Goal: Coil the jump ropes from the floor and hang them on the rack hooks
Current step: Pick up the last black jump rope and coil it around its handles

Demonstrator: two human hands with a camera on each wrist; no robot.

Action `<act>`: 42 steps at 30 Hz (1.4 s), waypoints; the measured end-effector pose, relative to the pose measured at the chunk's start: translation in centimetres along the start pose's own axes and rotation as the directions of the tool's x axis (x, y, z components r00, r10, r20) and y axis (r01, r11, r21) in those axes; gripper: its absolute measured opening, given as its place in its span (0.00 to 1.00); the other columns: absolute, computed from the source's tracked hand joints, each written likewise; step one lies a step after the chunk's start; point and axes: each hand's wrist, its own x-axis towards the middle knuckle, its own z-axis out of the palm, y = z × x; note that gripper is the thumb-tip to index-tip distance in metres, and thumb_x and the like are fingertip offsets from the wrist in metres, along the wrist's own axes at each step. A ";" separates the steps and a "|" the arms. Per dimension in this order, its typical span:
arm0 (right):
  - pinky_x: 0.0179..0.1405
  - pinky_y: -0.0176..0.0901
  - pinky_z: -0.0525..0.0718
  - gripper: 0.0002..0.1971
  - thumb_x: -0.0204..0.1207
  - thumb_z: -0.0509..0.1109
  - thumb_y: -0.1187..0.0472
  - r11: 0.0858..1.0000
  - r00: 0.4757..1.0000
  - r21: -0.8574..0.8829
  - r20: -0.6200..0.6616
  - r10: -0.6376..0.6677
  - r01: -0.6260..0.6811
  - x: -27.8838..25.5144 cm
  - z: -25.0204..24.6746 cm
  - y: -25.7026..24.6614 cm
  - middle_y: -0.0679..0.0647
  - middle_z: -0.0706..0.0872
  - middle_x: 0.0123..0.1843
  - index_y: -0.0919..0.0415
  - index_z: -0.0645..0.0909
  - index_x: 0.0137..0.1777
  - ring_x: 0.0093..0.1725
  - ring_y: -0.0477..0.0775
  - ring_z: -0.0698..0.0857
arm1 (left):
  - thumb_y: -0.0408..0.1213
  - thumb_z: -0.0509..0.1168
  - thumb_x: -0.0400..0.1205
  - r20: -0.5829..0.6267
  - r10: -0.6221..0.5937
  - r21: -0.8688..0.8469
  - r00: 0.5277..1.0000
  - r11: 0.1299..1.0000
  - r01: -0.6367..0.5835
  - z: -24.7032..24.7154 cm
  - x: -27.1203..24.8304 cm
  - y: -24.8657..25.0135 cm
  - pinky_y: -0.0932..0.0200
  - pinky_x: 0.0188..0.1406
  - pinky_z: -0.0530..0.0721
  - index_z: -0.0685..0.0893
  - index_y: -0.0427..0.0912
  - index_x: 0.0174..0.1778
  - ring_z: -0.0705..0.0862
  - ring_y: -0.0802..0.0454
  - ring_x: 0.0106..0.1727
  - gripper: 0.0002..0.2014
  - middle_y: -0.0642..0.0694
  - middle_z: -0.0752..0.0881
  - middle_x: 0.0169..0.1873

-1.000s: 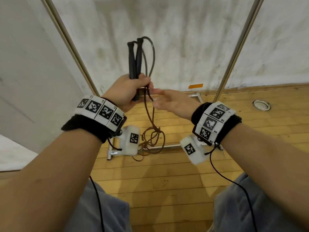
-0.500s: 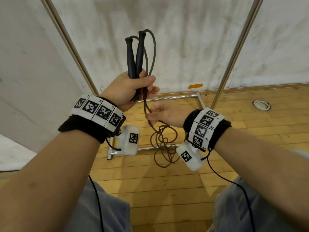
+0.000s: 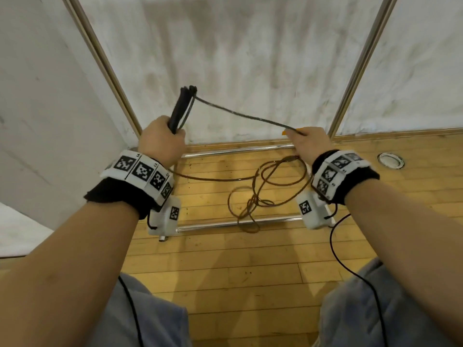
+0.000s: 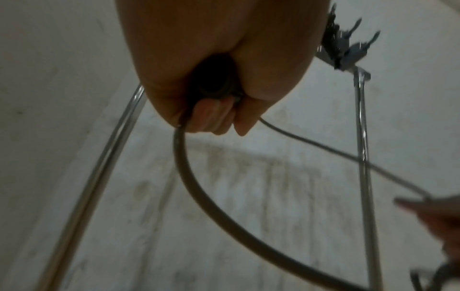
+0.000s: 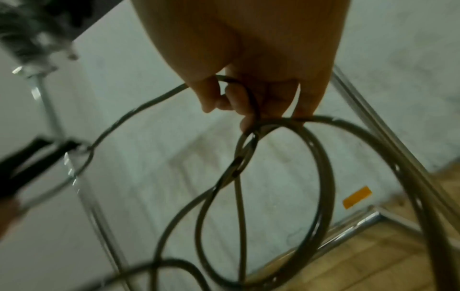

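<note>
Blurred grey fills much of both wrist views, so the top of the rack (image 4: 343,45) shows only as a smeared cluster of dark prongs, and whether anything hangs there cannot be made out; in the head view the rack's uprights run out of the picture at the top. Both handles (image 3: 181,108) are motion-smeared, and their lower ends are hidden inside the left hand (image 3: 160,141). Honey-coloured wooden floorboards (image 3: 225,259) meet a scuffed white wall (image 3: 250,58), with a small orange tag (image 5: 356,197) at the wall's foot and a round metal fitting (image 3: 390,160) set in the floor at the right. Chrome base bars of the rack (image 3: 238,222) lie on the boards ahead of the person's knees. The left hand is fisted round the two black handles, which tilt up and to the right. From the handle tops the jump rope (image 3: 250,118) runs taut down to the right hand (image 3: 309,144), whose thumb and curled fingers (image 5: 236,100) pinch the cord. Below that hand the rest of the rope hangs in loose brown loops (image 3: 255,196) above the floor, with another strand sagging back to the left hand. The hands are held well apart.
</note>
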 end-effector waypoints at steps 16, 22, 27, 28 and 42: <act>0.23 0.38 0.66 0.16 0.77 0.68 0.49 0.958 0.984 -0.249 -0.072 -0.166 0.143 0.7 -3.4 -0.3 0.49 0.74 0.26 0.59 0.78 0.34 0.26 0.46 0.73 | 0.48 0.61 0.82 0.014 -0.077 0.501 0.997 0.864 0.059 1.1 1.4 -6.1 0.44 0.44 0.79 0.78 0.40 0.57 0.76 0.38 0.50 0.16 0.38 0.75 0.47; 0.23 0.39 0.66 0.22 0.80 0.63 0.46 0.985 0.982 0.009 0.069 -0.173 0.173 -0.6 -2.4 -2.2 0.42 0.65 0.13 0.55 0.81 0.27 0.13 0.42 0.66 | 0.57 0.57 0.83 0.457 -0.137 0.335 0.879 0.942 -0.027 2.2 0.4 -5.2 0.55 0.34 0.83 0.78 0.44 0.58 0.85 0.48 0.35 0.20 0.44 0.84 0.34; 0.32 0.43 0.75 0.24 0.82 0.57 0.44 0.982 0.983 -0.047 0.001 -0.185 0.185 -1.0 -2.2 -2.9 0.47 0.72 0.21 0.56 0.78 0.29 0.25 0.51 0.75 | 0.56 0.56 0.84 0.538 -0.120 0.239 0.835 0.971 -0.015 2.1 -0.2 -4.1 0.54 0.35 0.83 0.76 0.44 0.61 0.85 0.46 0.37 0.20 0.43 0.83 0.35; 0.35 0.46 0.78 0.24 0.82 0.56 0.44 0.981 0.982 -0.036 -0.004 -0.189 0.189 -1.0 -2.3 -3.0 0.49 0.72 0.24 0.56 0.78 0.30 0.28 0.53 0.76 | 0.56 0.56 0.84 0.538 -0.113 0.231 0.836 0.973 -0.017 2.0 -0.2 -3.9 0.57 0.30 0.80 0.76 0.44 0.59 0.82 0.48 0.34 0.19 0.44 0.82 0.34; 0.17 0.27 0.62 0.18 0.80 0.64 0.51 0.947 0.947 0.072 -0.099 -0.306 0.313 -2.8 -2.8 -5.1 0.43 0.69 0.14 0.60 0.83 0.32 0.15 0.41 0.67 | 0.45 0.57 0.86 0.341 0.003 -0.152 0.940 0.987 0.052 -0.8 -0.3 -1.9 0.63 0.27 0.75 0.75 0.44 0.59 0.82 0.53 0.33 0.10 0.49 0.84 0.36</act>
